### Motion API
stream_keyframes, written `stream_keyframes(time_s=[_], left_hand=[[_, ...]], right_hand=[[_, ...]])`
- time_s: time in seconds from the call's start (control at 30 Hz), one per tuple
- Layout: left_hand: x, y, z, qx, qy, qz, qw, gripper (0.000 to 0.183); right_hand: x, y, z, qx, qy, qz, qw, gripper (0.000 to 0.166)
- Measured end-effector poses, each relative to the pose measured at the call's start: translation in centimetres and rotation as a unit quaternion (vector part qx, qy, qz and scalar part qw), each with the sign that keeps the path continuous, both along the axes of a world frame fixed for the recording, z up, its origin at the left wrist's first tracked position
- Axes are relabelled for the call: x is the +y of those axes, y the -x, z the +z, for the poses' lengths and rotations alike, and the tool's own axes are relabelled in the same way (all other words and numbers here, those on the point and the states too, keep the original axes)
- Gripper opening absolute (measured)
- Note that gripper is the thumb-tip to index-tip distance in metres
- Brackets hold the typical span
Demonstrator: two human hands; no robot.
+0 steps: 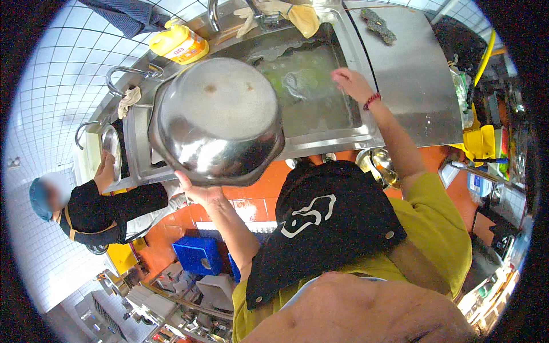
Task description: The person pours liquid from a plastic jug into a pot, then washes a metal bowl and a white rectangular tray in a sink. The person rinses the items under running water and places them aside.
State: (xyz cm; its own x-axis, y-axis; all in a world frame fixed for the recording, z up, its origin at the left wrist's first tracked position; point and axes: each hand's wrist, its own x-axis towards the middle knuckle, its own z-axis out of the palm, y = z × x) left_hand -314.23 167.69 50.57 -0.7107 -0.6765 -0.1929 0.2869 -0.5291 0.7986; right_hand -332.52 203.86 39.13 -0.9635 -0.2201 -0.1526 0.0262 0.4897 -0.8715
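Observation:
My left hand (199, 191) grips the near rim of a large stainless steel basin (218, 133). The basin is tipped so that its underside, with a few brown marks, faces me; its inside is hidden. It covers the left part of a sink filled with cloudy, greenish, soapy water (300, 100). Over the right side of that water is my right hand (352, 83), its fingers curled and slightly blurred. I cannot tell whether those fingers hold anything. A dark red bead bracelet (372, 101) circles my right wrist.
A steel wool scourer (378, 26) lies on the steel counter (416, 94) at right. Behind the sink are a yellow detergent jug (179, 43), gloves (302, 19) and taps (213, 15). On the left, another person (92, 210) handles a metal dish (111, 143). A blue crate (196, 256) stands behind me.

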Motion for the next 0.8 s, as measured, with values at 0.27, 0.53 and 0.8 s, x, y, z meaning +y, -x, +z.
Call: stream_keyframes(time_s=[0.27, 0.53, 0.8], left_hand=[[-2.1, 8.2, -1.0, 0.002, -0.024, -0.08, 0.997, 0.046], [-0.5, 14.1, -0.6, -0.076, -0.031, -0.093, 0.992, 0.04], [0.5, 17.5, -0.8, -0.147, -0.016, -0.103, 0.984, 0.039]], right_hand=[[-6.2, 13.0, 0.1, 0.109, -0.022, -0.042, 0.993, 0.027], [-11.0, 26.5, -2.9, 0.276, -0.153, -0.028, 0.948, 0.028], [-14.2, 30.9, -1.9, 0.341, -0.134, -0.211, 0.906, 0.022]])
